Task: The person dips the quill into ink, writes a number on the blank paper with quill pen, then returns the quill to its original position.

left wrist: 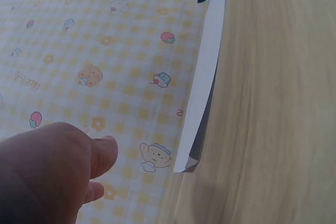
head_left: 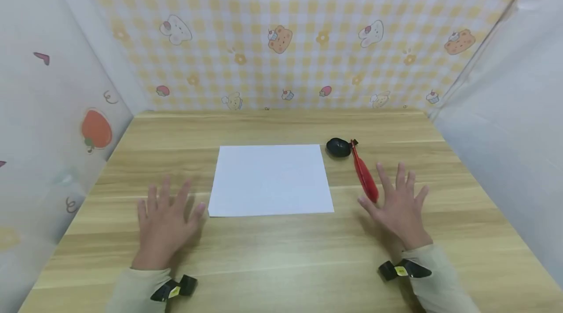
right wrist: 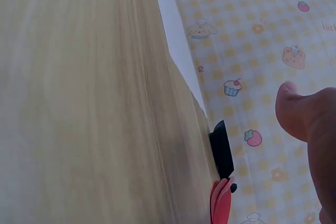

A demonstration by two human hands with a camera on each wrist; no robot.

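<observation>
My left hand (head_left: 164, 227), fingers spread, is to the left of a white sheet of paper (head_left: 270, 181) and apart from it. In the left wrist view its thumb (left wrist: 102, 156) shows near the sheet's corner, which lifts slightly off the table. My right hand (head_left: 398, 208) also has its fingers spread and holds nothing. Just left of its fingers lies a long red thing (head_left: 366, 178) with a narrow neck and a dark end; its kind I cannot tell. Beside that neck is a small, rounded black object (head_left: 338, 147), near the paper's far right corner.
A light wood-grain table (head_left: 272, 264) bears everything. Behind it hangs a yellow checked cloth (head_left: 303, 64) with cartoon prints. White sheeting (head_left: 506, 98) walls the right side, and printed white sheeting (head_left: 39, 93) the left. Both wrists wear black straps with small devices.
</observation>
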